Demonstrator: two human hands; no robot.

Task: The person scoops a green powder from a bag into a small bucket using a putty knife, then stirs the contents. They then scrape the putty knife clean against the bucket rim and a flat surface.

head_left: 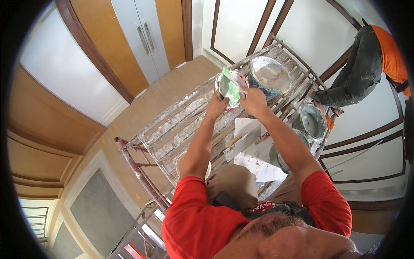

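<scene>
A small white bucket with red marks (242, 79) stands out in front of me over the plank platform. Its inside is smeared, and a light green flat piece or patch (233, 92) shows in it. My left hand (218, 105) grips the near left side of the bucket at its rim. At the right side of the bucket, my right hand (254, 102) is closed, fingers bent toward the green piece; what it grips is hidden. Between my forearms, a broad metal blade with a wooden handle (241, 143) lies on a white board (254, 162).
A large crusted bucket (271, 75) stands beyond my right hand. Further buckets (312, 122) line the right side of the splattered plank platform (185, 125); a pale one (183, 160) sits under my left forearm. A person in dark trousers (362, 64) stands at the right.
</scene>
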